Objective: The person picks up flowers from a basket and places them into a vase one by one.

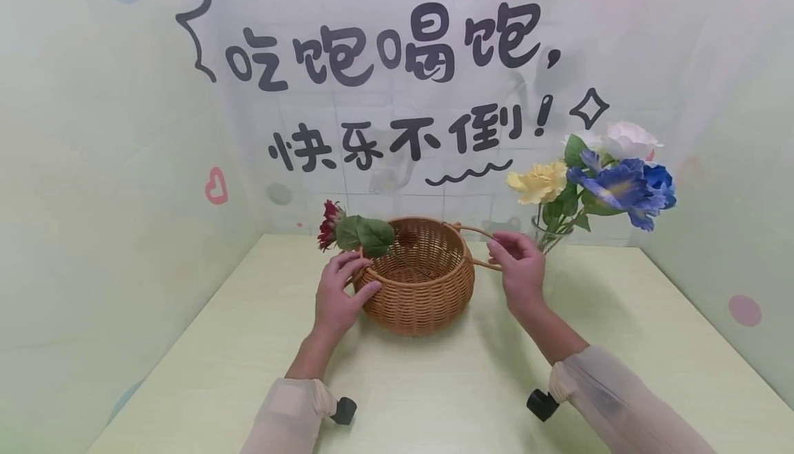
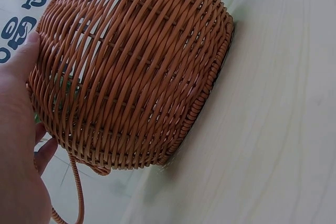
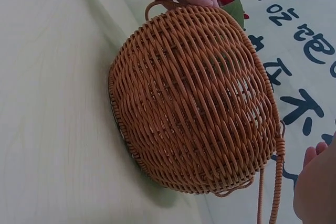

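Observation:
A round wicker basket [image 1: 415, 306] stands on the table. A red flower [image 1: 329, 225] with green leaves [image 1: 366, 233] leans out over its left rim, its stem lying inside. My left hand [image 1: 340, 295] holds the basket at the left rim, thumb on the near side and fingers toward the back, by the flower. A small handle loop [image 3: 152, 9] shows below that hand in the right wrist view. On the other side my right hand [image 1: 521, 271] grips the outer end of the long handle [image 1: 476, 231], which is folded out to the right.
Behind my right hand is a clear glass vase [image 1: 552, 237] with yellow [image 1: 538, 182], blue [image 1: 620, 189] and white [image 1: 629, 139] flowers. A light wooden table [image 1: 403, 399] lies under everything. A wall with large dark lettering [image 1: 428, 40] closes off the back.

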Available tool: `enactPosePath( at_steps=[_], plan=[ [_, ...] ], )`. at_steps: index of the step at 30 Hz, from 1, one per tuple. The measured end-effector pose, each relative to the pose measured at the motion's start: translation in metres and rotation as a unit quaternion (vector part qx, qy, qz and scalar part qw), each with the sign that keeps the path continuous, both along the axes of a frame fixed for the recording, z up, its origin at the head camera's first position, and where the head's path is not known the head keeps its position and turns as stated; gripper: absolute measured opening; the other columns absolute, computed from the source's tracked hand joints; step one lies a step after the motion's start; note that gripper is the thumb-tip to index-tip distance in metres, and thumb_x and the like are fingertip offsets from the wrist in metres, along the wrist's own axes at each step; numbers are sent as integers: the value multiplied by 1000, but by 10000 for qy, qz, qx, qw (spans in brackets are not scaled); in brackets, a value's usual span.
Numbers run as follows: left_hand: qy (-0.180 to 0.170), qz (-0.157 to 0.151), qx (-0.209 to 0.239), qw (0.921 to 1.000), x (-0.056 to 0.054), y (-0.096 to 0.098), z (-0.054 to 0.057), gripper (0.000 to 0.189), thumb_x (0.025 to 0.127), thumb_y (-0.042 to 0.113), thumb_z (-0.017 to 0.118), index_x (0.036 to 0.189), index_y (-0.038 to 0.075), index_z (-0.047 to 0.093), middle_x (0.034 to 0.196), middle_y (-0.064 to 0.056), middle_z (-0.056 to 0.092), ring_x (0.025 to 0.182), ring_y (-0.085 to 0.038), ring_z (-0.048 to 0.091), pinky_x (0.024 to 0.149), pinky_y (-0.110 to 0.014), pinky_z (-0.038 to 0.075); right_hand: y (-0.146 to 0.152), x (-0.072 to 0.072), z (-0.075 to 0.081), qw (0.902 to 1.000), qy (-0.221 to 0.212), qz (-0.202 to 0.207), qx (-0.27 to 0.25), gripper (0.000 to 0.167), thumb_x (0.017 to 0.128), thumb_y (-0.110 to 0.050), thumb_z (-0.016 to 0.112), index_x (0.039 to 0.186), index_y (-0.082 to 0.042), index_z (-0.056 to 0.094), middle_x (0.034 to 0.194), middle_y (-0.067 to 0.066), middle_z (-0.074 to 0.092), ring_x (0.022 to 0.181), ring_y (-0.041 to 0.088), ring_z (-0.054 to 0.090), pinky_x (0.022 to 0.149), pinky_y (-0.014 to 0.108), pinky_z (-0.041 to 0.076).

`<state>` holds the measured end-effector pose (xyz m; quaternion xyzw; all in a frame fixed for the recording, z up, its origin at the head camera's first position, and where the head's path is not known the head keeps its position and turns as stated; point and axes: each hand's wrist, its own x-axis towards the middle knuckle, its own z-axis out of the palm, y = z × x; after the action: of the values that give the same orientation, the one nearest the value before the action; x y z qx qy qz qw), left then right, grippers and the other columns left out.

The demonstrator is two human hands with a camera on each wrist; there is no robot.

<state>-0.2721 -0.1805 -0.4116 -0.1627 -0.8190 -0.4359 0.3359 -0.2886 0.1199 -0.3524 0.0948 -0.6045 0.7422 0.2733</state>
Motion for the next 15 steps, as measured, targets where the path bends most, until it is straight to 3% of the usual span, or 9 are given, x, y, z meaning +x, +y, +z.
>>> enactPosePath(
  at_steps=[6, 10, 15],
  plan=[
    [-12, 6, 12, 10000, -1, -1, -1, 34, 83, 28, 79, 111, 12, 70, 129, -5, 53, 124, -24, 44, 90, -46, 51, -14, -3, 7, 9991, 185, 181, 327, 23, 85, 7, 69, 106, 15, 63, 91, 21, 64, 72, 11, 63, 64, 27, 57],
    [-83, -28, 54, 9999, -1, 0, 0, 36, 83, 27, 79, 112, 7, 70, 130, -6, 52, 125, -25, 43, 92, -46, 50, -22, -5, 14, 9974, 80, 209, 680, 23, 86, 3, 69, 107, 11, 64, 93, 16, 63, 77, 10, 61, 66, 27, 56],
    [-61, -21, 37, 10000, -1, 0, 0, 35, 83, 26, 79, 112, 8, 70, 130, -6, 52, 125, -25, 44, 92, -45, 51, -32, -14, 17, 9960, -23, 331, 825, 23, 86, 0, 71, 107, 9, 64, 92, 12, 63, 76, 12, 62, 71, 37, 57]
  ],
)
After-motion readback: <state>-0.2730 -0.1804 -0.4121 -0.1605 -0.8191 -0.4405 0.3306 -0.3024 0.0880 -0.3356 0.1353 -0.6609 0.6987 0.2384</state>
